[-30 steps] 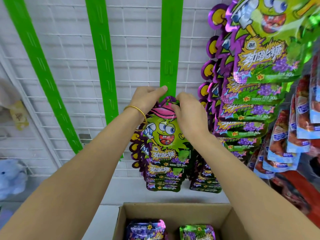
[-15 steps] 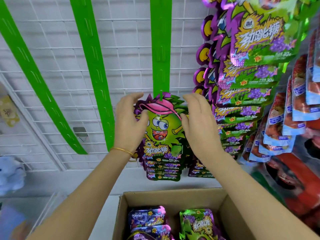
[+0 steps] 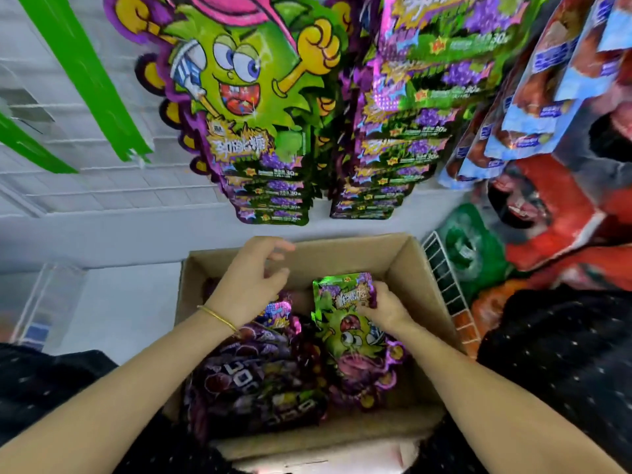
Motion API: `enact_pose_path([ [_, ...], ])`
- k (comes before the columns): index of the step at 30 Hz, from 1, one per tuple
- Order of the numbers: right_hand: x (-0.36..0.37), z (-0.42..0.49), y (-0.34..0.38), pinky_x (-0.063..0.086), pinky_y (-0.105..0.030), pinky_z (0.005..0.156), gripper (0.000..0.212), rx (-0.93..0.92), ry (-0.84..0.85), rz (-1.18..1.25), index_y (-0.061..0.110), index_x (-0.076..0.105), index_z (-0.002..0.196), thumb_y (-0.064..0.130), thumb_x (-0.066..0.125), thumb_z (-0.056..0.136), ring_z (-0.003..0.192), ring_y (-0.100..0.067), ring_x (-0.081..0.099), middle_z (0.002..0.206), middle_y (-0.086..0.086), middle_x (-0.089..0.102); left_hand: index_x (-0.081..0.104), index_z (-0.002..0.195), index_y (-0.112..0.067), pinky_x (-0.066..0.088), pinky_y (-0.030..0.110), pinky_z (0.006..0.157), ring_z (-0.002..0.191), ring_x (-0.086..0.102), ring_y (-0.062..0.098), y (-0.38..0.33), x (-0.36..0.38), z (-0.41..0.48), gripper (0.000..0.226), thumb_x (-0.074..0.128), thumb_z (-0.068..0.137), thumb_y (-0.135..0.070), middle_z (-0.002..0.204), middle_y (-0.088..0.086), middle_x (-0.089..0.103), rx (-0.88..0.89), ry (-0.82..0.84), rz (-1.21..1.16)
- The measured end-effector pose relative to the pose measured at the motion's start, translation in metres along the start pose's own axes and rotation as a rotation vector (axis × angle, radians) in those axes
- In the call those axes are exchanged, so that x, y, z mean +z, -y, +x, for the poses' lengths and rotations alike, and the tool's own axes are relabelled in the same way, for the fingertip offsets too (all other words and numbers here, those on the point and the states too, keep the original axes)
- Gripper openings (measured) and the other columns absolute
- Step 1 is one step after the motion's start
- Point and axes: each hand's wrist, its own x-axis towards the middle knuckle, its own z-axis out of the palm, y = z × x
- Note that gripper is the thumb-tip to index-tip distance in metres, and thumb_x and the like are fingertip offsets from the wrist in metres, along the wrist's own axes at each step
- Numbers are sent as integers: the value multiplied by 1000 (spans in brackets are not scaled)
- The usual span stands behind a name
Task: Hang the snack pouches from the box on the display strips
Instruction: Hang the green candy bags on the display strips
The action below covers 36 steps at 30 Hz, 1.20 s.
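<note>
A brown cardboard box (image 3: 407, 261) sits below me with several green and purple snack pouches inside. My right hand (image 3: 383, 307) grips the far edge of one green pouch (image 3: 349, 333) that lies upside down on the right pile. My left hand (image 3: 253, 283) hovers over the left pile of pouches (image 3: 260, 381) with fingers loosely curled, holding nothing. Above the box a column of the same pouches (image 3: 246, 97) hangs on a strip, the newest one on top. Two bare green display strips (image 3: 85, 73) slant down at the left.
A second full column of green pouches (image 3: 420, 107) hangs to the right, then blue and brown packets (image 3: 533, 97). Red and green bags (image 3: 547, 213) crowd the right side by a wire rack (image 3: 444, 285). White wire grid wall (image 3: 68, 193) lies behind the strips.
Both hands have let go of the hung pouch and dropped into the box. The right hand has taken hold of a new pouch. The view has tilted down.
</note>
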Motion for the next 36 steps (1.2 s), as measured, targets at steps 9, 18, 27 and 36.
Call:
enact_pose_path([
  [9, 31, 20, -25, 48, -35, 84, 70, 269, -137, 177, 14, 46, 129, 41, 77, 72, 103, -28, 58, 109, -11, 63, 56, 104, -27, 41, 5, 77, 101, 53, -5, 15, 3, -5, 29, 57, 85, -6, 106, -16, 52, -107, 14, -9],
  [18, -15, -20, 34, 34, -32, 58, 35, -54, -103, 203, 13, 39, 60, 14, 60, 88, 58, -15, 41, 61, -1, 44, 56, 106, -25, 43, 23, 93, 100, 56, 1, 14, 8, -4, 27, 55, 87, -6, 114, -5, 54, -151, 89, -12],
  [27, -90, -75, 87, 42, -12, 53, 17, -437, -109, 850, 16, 58, 77, 6, 56, 90, 57, 0, 54, 67, 4, 60, 38, 128, -2, 39, 24, 92, 112, 47, 15, 10, 25, -6, 78, 81, 66, -20, 122, 4, 44, -386, 80, -221],
  [36, -73, -75, 75, 50, -40, 68, 41, -39, -11, 1343, 9, 53, 96, 23, 79, 68, 73, -26, 58, 84, -13, 58, 59, 77, -15, 47, 23, 58, 56, 54, 7, 4, -10, -9, 19, 71, 74, 0, 53, -10, 60, -475, 25, -580],
])
